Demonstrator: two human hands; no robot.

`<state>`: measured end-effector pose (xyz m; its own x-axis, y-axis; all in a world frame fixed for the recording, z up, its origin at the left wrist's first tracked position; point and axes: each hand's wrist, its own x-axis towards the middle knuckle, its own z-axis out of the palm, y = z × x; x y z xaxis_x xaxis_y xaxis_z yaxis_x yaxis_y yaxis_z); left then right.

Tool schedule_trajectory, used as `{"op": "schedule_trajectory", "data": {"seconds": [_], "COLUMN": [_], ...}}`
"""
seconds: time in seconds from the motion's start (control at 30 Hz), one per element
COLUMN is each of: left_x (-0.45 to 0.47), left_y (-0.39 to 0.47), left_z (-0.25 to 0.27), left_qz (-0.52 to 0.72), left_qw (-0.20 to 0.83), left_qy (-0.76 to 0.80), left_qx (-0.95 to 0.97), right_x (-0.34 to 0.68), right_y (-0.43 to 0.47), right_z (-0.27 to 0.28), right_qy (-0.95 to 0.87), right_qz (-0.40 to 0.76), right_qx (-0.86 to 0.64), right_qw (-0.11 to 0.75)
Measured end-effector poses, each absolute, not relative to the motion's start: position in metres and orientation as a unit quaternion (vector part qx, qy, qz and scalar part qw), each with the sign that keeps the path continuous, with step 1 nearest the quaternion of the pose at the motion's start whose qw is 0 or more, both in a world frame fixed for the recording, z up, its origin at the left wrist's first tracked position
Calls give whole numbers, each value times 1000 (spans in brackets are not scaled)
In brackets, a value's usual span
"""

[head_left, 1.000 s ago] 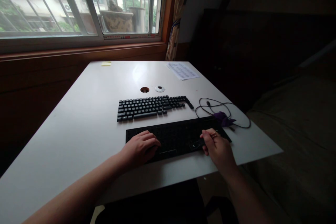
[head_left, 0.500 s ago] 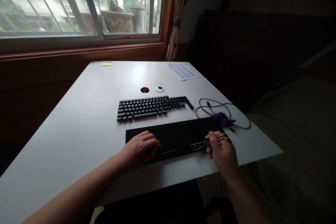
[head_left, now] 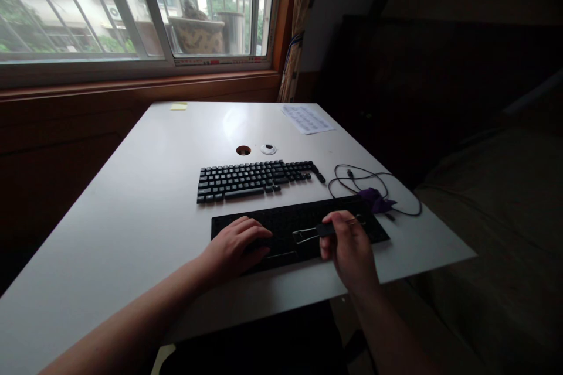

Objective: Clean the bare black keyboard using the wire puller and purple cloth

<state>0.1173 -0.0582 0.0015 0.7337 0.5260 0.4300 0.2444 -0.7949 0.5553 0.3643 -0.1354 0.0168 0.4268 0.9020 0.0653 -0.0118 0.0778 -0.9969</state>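
Note:
A black keyboard base (head_left: 290, 217) lies at the near side of the desk, its top dark and its keycaps off over most of what shows. My left hand (head_left: 240, 243) rests on its left part, fingers stretched over it and thumb apart; the dark gap between them is hard to read. A keycap puller (head_left: 325, 229) with a black handle and wire loops is gripped by my right hand (head_left: 349, 246). Its wire end points left, over the middle of the base. Behind the base, loose black keycaps (head_left: 237, 179) are laid out in keyboard order.
A dark cable (head_left: 373, 174) with a purple tie (head_left: 377, 200) lies coiled at the right. Printed paper (head_left: 308, 119) and a yellow sticky note (head_left: 179, 106) sit at the far edge of the white desk (head_left: 132, 187). A cable hole (head_left: 243, 150) and its cover (head_left: 268, 149) are mid-desk.
My right hand has moved left with the keycap puller, from the base's right part towards its middle. My left hand stays in place, its fingers and thumb slightly farther apart.

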Motion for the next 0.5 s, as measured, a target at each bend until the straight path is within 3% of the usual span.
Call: {"op": "schedule_trajectory", "data": {"seconds": [0.37, 0.5], "left_x": [113, 114], "left_y": [-67, -68], "left_z": [27, 29], "left_qz": [381, 400], "left_qw": [398, 412], "left_qy": [228, 232], "left_qx": [803, 785], "right_x": [305, 298], "right_y": [-123, -122], "right_z": [23, 20], "right_qy": [-315, -288], "right_qz": [522, 545], "right_qx": [-458, -444], "right_qw": [647, 651]}}
